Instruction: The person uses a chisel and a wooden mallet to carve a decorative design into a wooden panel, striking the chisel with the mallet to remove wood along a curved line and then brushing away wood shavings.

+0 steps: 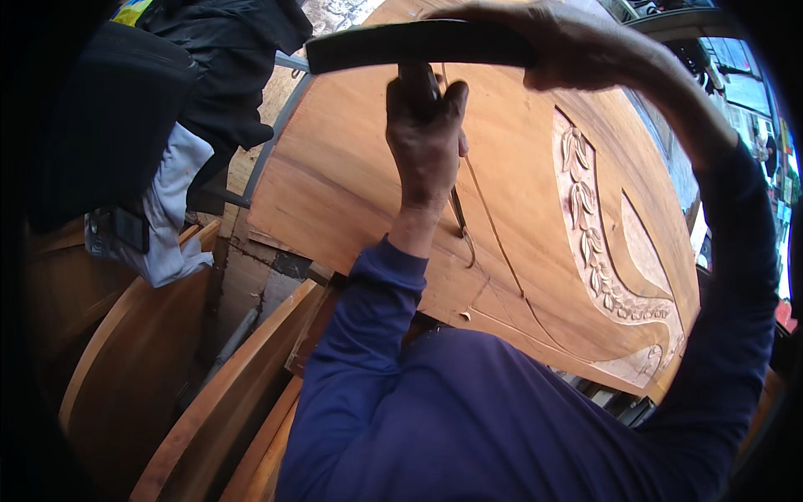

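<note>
My left hand (425, 142) is wrapped round the handle of a chisel (458, 214), held nearly upright. Its narrow blade meets the surface of a large brown wooden panel (351, 159), where a thin curled shaving (472, 251) lies beside the tip. Up at the top, my right hand (573, 46) grips one end of a long dark bar (410, 46), used crosswise over the chisel's handle end. Whether bar and handle touch, I cannot tell. A thin cut line (493, 213) runs down the panel just right of my left hand. Carved flowers and leaves (590, 226) stand in relief along the panel's right side.
Dark cloth (226, 75) and a pale grey cloth (171, 209) hang at the left. Below them stand several curved wooden boards (222, 402). A metal-edged frame (268, 155) borders the panel's left side. My knee (477, 393) is close under the near edge.
</note>
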Motion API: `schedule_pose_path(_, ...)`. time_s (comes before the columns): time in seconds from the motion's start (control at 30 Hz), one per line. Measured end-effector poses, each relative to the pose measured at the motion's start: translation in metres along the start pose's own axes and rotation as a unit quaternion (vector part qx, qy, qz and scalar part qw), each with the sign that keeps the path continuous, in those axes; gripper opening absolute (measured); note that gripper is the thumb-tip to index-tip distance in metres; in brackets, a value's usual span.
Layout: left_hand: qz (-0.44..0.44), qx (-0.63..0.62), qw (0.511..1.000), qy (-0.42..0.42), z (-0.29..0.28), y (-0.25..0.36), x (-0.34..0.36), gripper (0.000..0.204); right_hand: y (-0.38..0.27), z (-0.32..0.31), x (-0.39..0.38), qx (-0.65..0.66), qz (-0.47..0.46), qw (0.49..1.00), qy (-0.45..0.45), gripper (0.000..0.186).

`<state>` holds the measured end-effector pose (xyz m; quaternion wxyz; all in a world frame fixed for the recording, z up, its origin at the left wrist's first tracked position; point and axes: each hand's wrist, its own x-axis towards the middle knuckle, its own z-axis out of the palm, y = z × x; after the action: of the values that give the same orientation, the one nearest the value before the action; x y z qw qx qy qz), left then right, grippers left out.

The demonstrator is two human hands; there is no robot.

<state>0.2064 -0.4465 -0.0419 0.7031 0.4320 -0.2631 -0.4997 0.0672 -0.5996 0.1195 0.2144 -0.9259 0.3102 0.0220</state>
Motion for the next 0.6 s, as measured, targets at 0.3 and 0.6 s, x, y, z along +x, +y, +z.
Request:
schedule_pose_path(0.3, -0.014, -0.028, 0.999, -0.012, 0.011, -0.004, -0.002, 0.03, 0.002, -0.036, 0.013, 0.229, 0.244, 0.883, 0.331, 0.087)
schedule_pose_path(0.6, -0.026, -0.03, 0.999, -0.025, 0.016, -0.008, -0.015, 0.033, 0.004, -0.095, -0.027, 0.252, 0.107, 0.959, -0.067, 0.091)
